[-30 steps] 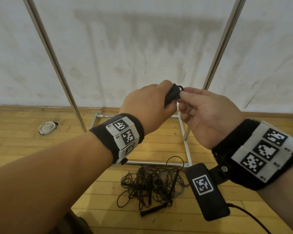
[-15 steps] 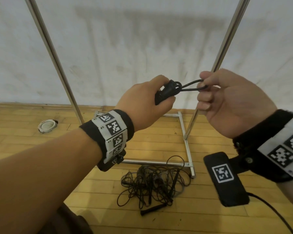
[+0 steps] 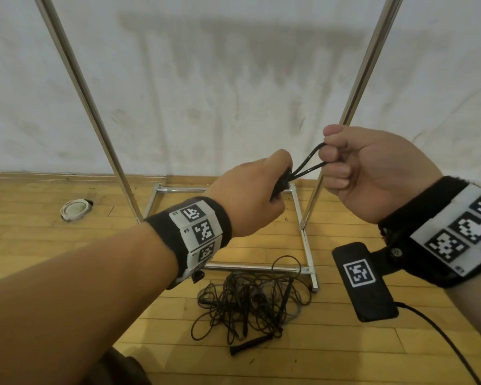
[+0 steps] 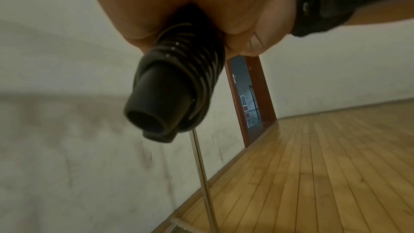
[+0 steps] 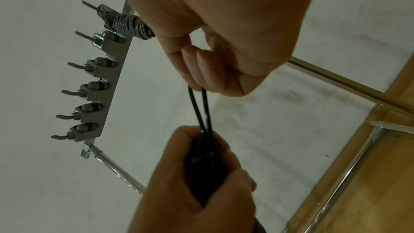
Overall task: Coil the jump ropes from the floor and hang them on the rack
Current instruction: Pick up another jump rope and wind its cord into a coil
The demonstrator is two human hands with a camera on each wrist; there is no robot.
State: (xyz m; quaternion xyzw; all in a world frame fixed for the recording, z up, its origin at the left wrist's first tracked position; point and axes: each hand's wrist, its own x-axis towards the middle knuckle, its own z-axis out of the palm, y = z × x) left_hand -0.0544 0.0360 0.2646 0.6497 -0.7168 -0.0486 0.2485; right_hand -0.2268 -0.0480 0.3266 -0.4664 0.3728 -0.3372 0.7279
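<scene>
Left hand (image 3: 250, 195) fisted round black cord-wrapped jump-rope handles (image 4: 177, 84), right hand (image 3: 372, 173) pinching its black cord loop (image 3: 307, 163): overpull likely unravels coil before metal hook rack (image 5: 98, 81).

A tangled heap of thin black jump ropes (image 3: 250, 304) lies on the wooden plank floor (image 3: 331, 357), just in front of the tubular metal rack base (image 3: 261, 266), which stands before the pale wall (image 3: 206, 79). Above the heap, the left hand (image 3: 247, 198) is left of the right hand (image 3: 372, 173), a short doubled black cord loop (image 3: 307, 163) spanning between them. A round white disc (image 3: 75, 209) lies on the floor well left of the rack.
</scene>
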